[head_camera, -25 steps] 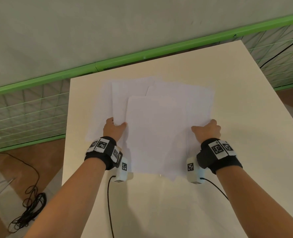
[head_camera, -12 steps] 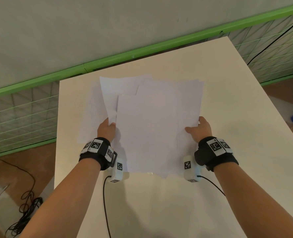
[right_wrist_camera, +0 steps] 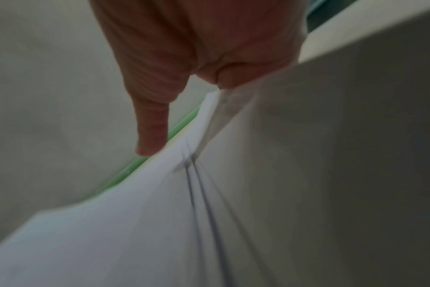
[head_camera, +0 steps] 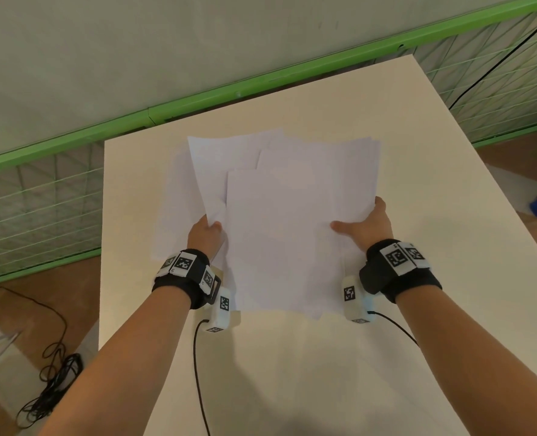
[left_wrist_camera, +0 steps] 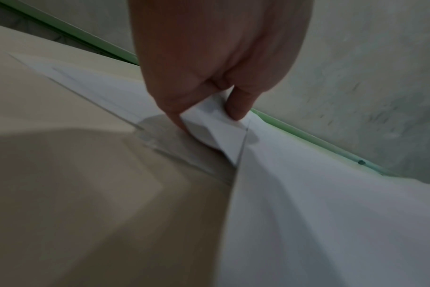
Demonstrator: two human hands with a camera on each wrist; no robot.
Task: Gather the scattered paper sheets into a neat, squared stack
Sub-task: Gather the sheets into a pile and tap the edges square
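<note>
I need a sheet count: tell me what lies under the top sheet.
Under the top sheet, more paper sheets fan out to the left, far and right sides, on the table. Both hands grip the edges. How many are covered cannot be seen.

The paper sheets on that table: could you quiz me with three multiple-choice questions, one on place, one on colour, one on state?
1. Where does the left hand grip the paper sheets?
A. their left side
B. their far edge
C. their right side

2. What colour is the rail behind the table?
A. red
B. green
C. black

3. How do the sheets lie?
A. squared flush
B. fanned, edges offset
C. rolled up

Answers: 1 A, its fingers pinch there while the right hand holds the other side; 2 B, the rail is bright green; 3 B, several corners stick out at the far end.
</note>
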